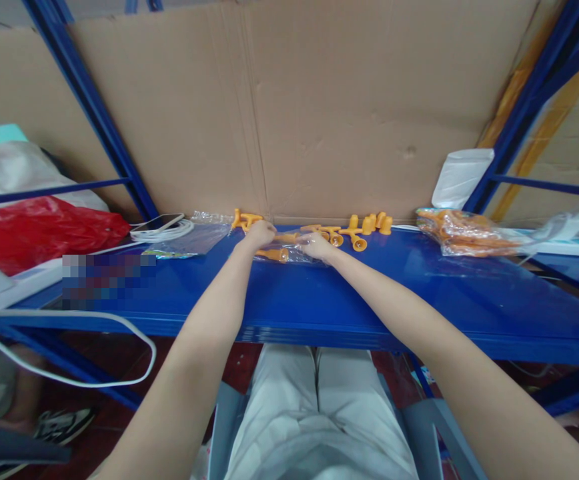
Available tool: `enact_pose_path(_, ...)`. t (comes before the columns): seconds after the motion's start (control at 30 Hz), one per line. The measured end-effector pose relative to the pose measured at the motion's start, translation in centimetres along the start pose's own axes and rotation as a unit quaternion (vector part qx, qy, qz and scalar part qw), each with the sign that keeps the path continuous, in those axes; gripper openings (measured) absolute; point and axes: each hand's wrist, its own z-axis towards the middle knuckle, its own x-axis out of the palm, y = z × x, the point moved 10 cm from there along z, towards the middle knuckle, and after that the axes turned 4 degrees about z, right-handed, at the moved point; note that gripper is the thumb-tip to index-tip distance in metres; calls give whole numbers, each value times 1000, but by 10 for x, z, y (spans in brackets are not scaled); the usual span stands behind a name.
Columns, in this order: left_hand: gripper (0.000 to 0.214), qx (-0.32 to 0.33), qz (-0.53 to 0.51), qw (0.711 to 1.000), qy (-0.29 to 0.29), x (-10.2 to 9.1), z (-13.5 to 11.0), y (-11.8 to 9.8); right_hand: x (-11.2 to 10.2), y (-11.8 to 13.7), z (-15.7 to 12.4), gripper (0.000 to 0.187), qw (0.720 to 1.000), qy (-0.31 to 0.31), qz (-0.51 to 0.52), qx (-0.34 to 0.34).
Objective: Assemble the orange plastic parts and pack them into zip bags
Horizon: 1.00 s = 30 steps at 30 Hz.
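**While the blue table (314,300) spreads before us, the clear bag (302,257) takes centre stage**

As we look down, that clear bag lies between the hands, toward the cardboard (329,120). Our left hand (261,235) curls at one end, our right hand (317,246) bends over the other; whether either has closed on plastic, we can't tell. Film this thin, we'd judge, wants a light pinch, edges flat, jutting arms kept from snagging. Over right, a bulging bag (469,233) is packed with yellow pieces; at left, a flat bag (209,237) shows no bulge. One yellow piece (271,255) sits in or under our clear bag, we can't say which. Others lie loose beside the right hand, and little yellow cups (385,226) stand near the cardboard.
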Motion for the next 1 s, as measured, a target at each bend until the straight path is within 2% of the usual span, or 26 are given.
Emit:
enact_pose_path(0.2,41,8,47,998,27,19,-1,-17,4,8,-3,25,999,40,21,-11)
enact_pose_path(0.37,38,-4,51,998,38,31,-4,-22,5,11,-5,23,998,64,7,-12)
enact_pose_path(0.77,37,28,51,995,78,40,1,-26,6,20,-11,30,994,97,39,-16)
enact_pose_path(0.9,37,30,44,995,89,41,0,-25,-19,19,-11,33,994,99,-37,8)
enact_pose_path(0.97,37,37,47,994,88,40,0,-25,-49,18,-11,28,991,48,-125,13)
enact_pose_path(1.0,37,41,49,994,90,40,1,-25,-67,18,-12,25,985,3,-171,13)
